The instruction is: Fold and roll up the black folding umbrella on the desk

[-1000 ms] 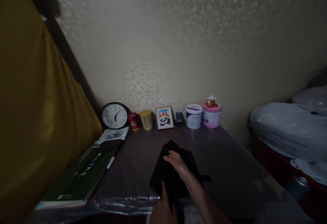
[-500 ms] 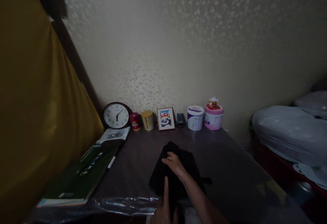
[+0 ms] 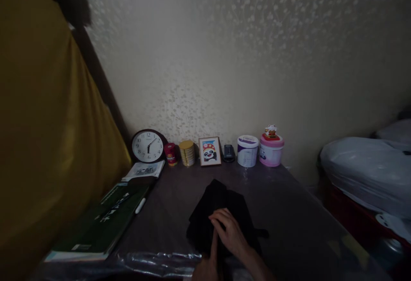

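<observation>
The black fabric bundle (image 3: 207, 199) lies mid-table near the front edge, partly hidden by the right hand (image 3: 228, 230) and left hand (image 3: 207, 266), held close together; I can't tell whether either grips. A white pen (image 3: 140, 205) and green book (image 3: 102, 225) lie leftward; behind stand a clock (image 3: 148, 146), picture frame (image 3: 209, 152) and pink tub (image 3: 271, 153).

We record one black fabric item (image 3: 207, 206), matte and dark throughout, lying on the table (image 3: 289, 217) close to its near edge. We see a loosely gathered, pleated heap, neither flat nor tightly rolled. Its far end narrows to a blunt peak; the sides flare toward us in angular panels. A short black strap (image 3: 263, 233) sticks out at right. We cannot resolve the darkest inner folds.
</observation>
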{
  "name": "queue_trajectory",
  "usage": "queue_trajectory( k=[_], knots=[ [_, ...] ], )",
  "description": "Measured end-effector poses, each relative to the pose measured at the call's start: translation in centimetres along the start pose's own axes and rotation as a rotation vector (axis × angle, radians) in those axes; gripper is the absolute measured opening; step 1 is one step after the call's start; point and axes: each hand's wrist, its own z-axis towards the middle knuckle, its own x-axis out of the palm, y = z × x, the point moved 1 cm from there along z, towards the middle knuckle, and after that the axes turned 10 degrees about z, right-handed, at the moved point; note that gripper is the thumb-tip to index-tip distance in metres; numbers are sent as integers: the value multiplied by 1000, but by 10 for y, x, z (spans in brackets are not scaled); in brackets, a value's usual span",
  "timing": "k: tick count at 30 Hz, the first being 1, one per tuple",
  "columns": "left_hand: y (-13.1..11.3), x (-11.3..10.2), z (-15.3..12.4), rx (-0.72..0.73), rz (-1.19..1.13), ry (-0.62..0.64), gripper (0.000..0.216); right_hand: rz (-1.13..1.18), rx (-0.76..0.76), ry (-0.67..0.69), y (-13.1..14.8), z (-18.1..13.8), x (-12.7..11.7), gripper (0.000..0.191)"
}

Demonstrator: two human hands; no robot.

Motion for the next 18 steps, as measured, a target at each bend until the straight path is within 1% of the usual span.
queue_trajectory(
  k=[3, 5, 8, 11, 15, 18],
  knots=[
    [-1, 6, 7, -30, -17, 4, 70, -137, -68, 29, -13, -12, -7, 26],
    [0, 9, 10, -42, -34, 10, 70, -204, -90, 51, -26, -8, -9, 29],
    [0, 10, 13, -66, -62, 19, 67, -268, -106, 69, -44, 12, -10, 33],
    [-1, 8, 12, -107, -95, 16, 65, -312, -81, 74, -59, 40, -11, 34],
    [-3, 3, 8, -116, -113, 12, 65, -364, 17, 106, -70, 75, -16, 35],
    [-3, 1, 6, -106, -122, -2, 65, -424, 88, 66, -70, 89, -18, 36]
  ],
)
